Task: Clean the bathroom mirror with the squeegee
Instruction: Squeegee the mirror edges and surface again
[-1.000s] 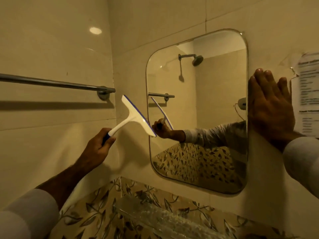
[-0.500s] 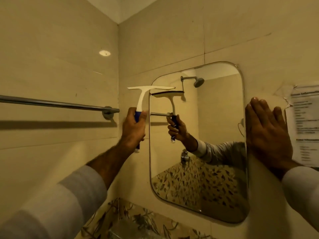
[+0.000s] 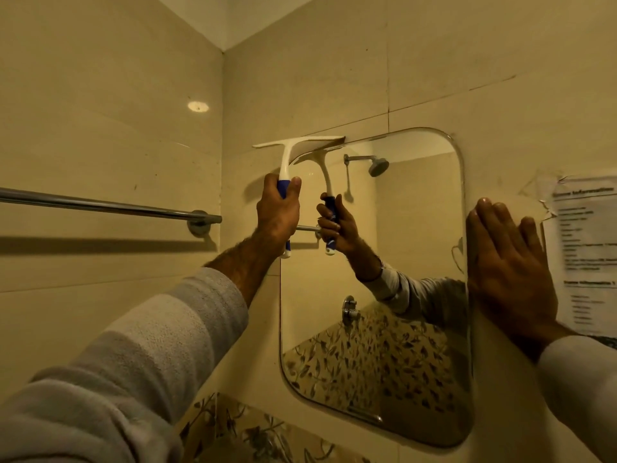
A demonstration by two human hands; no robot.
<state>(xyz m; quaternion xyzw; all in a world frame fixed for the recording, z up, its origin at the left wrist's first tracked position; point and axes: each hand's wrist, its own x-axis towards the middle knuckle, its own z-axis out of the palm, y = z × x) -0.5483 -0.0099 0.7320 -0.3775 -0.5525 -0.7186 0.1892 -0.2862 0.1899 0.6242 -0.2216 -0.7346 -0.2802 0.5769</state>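
A rounded rectangular mirror (image 3: 414,248) hangs on the tiled wall. My left hand (image 3: 278,213) grips the blue handle of a white squeegee (image 3: 293,145). Its blade lies level, with the right end touching the mirror's top left corner and the left end over the wall tile. My right hand (image 3: 507,269) lies flat on the wall with straight fingers, just right of the mirror's right edge. The mirror reflects the squeegee, my left hand and my sleeve.
A chrome towel rail (image 3: 100,206) runs along the left wall up to the corner. A printed paper notice (image 3: 587,252) is stuck to the wall right of my right hand. Leaf-patterned tiles (image 3: 253,432) show below the mirror. The mirror reflects a shower head.
My left hand has lifted the squeegee from low beside the mirror, turned the blade level and brought it to the mirror's top left corner. My right hand has stayed flat on the wall.
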